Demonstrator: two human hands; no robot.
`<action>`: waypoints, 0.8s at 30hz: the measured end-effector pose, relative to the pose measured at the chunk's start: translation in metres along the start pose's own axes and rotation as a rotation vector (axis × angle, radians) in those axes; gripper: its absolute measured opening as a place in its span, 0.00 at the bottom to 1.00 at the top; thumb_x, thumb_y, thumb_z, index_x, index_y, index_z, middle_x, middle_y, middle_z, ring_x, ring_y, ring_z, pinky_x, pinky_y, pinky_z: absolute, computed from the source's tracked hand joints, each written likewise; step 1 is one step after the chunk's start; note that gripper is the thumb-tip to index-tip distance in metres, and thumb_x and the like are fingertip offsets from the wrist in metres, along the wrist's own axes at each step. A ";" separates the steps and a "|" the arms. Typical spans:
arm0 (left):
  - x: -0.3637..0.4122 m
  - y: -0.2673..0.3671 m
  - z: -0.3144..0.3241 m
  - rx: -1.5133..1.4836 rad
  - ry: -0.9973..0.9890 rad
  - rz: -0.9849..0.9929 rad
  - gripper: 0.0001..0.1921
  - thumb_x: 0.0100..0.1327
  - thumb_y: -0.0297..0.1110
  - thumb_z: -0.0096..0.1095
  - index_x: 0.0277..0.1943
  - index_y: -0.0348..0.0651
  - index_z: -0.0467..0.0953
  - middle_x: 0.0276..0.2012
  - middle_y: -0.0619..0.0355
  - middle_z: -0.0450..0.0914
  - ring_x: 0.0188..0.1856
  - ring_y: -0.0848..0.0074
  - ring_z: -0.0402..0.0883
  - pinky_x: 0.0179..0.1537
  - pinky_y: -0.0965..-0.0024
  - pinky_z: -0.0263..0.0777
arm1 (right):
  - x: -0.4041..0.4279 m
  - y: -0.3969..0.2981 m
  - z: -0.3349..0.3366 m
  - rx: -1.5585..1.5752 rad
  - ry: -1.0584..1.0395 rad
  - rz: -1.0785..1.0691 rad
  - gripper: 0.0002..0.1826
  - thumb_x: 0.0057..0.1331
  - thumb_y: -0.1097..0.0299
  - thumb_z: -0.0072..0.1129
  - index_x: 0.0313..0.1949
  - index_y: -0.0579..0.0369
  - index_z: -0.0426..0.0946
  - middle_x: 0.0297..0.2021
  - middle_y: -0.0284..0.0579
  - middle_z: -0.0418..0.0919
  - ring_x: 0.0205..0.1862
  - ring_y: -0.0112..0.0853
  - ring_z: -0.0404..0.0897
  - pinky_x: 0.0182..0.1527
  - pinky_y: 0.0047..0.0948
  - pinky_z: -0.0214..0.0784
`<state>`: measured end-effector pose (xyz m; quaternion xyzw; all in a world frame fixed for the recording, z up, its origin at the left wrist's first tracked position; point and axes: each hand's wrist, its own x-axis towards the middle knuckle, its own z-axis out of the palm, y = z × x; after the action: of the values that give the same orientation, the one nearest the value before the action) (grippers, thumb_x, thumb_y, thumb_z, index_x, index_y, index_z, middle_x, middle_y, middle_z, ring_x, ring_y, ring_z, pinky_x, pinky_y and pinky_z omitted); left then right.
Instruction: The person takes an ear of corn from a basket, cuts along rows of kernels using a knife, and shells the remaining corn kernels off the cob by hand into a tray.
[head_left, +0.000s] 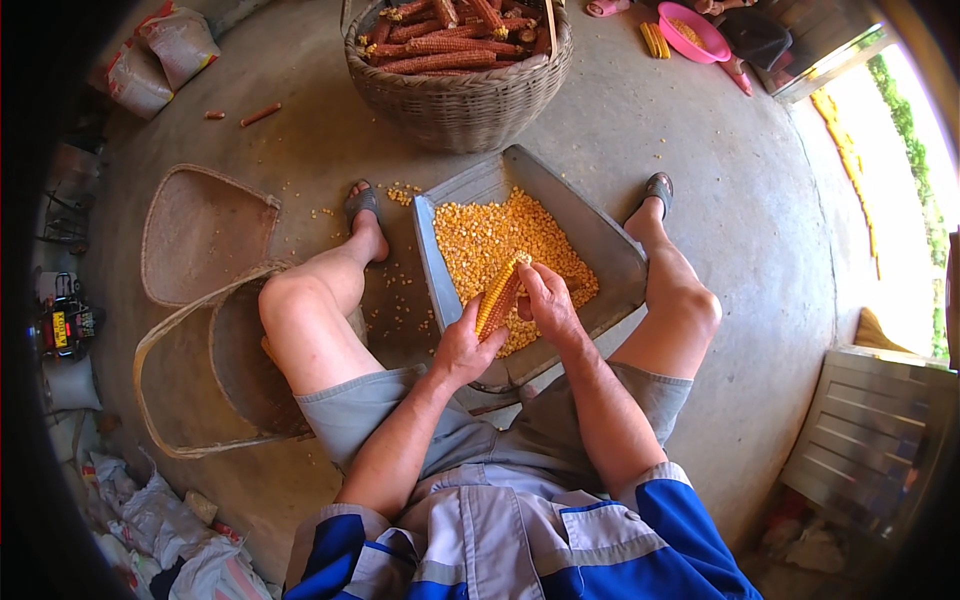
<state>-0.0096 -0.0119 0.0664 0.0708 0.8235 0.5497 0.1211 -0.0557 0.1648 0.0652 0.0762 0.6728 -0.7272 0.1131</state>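
A partly shelled ear of corn (498, 298) slants upward over the middle of the view. Yellow kernels still line its left side, while the side facing right is bare reddish cob. My left hand (466, 345) is wrapped around its lower end. At the upper tip, the thumb and fingers of my right hand (551, 304) grip the ear. Below both hands, between my legs, lies a grey scoop-shaped tray (600, 232). A thick layer of loose corn kernels (480, 244) covers much of its bottom.
Beyond the tray stands a wicker basket (457, 112) heaped with bare cobs (450, 60). A woven scoop (206, 232) and a handled basket (240, 360) sit at left. Scattered kernels dot the concrete floor. Another person's hand (709, 6) is near a pink basin (720, 51).
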 end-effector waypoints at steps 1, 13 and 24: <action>0.000 0.000 -0.001 -0.001 0.015 0.015 0.33 0.62 0.39 0.66 0.67 0.42 0.61 0.43 0.39 0.83 0.45 0.46 0.83 0.44 0.54 0.78 | -0.001 -0.004 0.001 0.000 -0.003 0.000 0.24 0.70 0.47 0.55 0.39 0.61 0.74 0.21 0.33 0.68 0.18 0.22 0.67 0.21 0.25 0.59; -0.004 0.009 -0.001 0.039 -0.084 -0.136 0.31 0.64 0.35 0.66 0.67 0.37 0.63 0.49 0.48 0.83 0.50 0.64 0.84 0.51 0.65 0.76 | -0.007 -0.021 0.009 -0.030 0.033 0.297 0.22 0.70 0.47 0.56 0.38 0.57 0.72 0.22 0.34 0.71 0.19 0.20 0.67 0.21 0.23 0.59; -0.002 0.018 -0.001 -0.002 -0.035 -0.112 0.31 0.62 0.35 0.67 0.66 0.38 0.64 0.49 0.47 0.83 0.50 0.64 0.84 0.51 0.65 0.76 | -0.010 -0.011 0.011 -0.047 -0.005 0.254 0.26 0.67 0.44 0.59 0.40 0.59 0.73 0.24 0.35 0.72 0.21 0.20 0.68 0.22 0.24 0.59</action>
<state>-0.0081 -0.0066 0.0834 0.0338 0.8234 0.5416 0.1661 -0.0491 0.1557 0.0794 0.1563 0.6742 -0.6913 0.2079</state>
